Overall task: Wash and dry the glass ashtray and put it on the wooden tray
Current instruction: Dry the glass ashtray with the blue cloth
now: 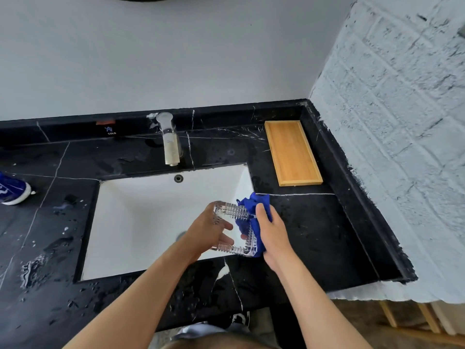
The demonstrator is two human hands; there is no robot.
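Observation:
A square, ribbed glass ashtray [232,212] is held tilted over the right end of the white sink [141,217]. My left hand [210,231] grips its left edge from below, fingers inside the hollow. My right hand [270,231] presses a blue cloth [254,204] against the ashtray's right side, the cloth wrapping over that rim. The wooden tray [293,152] lies bare on the black counter at the back right, apart from both hands.
A metal tap [171,142] stands behind the sink. The black marble counter [314,235] is wet with drops, mostly at the left and front. A blue and white object [12,188] sits at the far left edge. A rough white brick wall closes the right side.

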